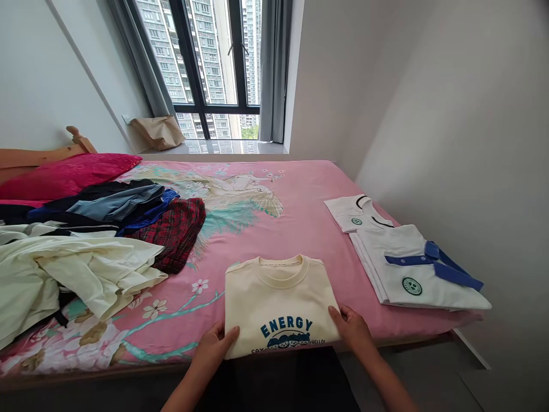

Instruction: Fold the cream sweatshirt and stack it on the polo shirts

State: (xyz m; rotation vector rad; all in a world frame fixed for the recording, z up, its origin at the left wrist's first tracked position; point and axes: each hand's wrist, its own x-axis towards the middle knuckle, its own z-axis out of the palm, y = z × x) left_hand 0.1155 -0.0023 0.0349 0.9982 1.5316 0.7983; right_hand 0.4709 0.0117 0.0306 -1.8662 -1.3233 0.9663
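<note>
A folded cream T-shirt [278, 292] with blue "ENERGY" lettering lies at the front edge of the bed, its collar facing away from me. My left hand [214, 346] grips its lower left corner, thumb on top and fingers beneath. At the lower right side, my right hand [349, 326] pinches the cloth the same way. The shirt's near edge reaches the bed's edge, and the lower part of its print is folded out of sight.
Folded white shirts, one with a blue collar [412, 269], lie at the bed's right. On the left is a heap with a cream garment [94, 263], red plaid cloth [180, 234] and dark clothes, beside a red pillow [77, 174]. A paper bag [158, 131] sits on the windowsill.
</note>
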